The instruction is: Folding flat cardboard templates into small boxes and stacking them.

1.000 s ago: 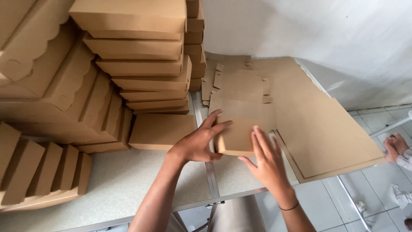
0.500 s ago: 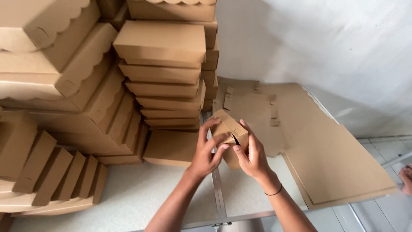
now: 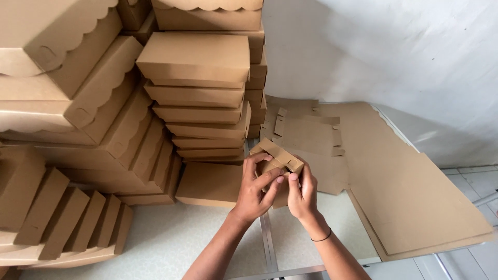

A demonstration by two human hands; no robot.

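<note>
Stacked folded brown boxes (image 3: 194, 98) beside flat cardboard sheets (image 3: 410, 197) on a table (image 3: 171, 238).

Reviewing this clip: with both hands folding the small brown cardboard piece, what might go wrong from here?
1. The small brown cardboard piece is pinched between the left hand and right hand; a flap may crease or tear.
2. The leaning pile of folded brown cardboard boxes stands right beside the hands; a bump could likely topple it.
3. The flat brown cardboard sheets seem to overhang the white table and may slide off.
</note>
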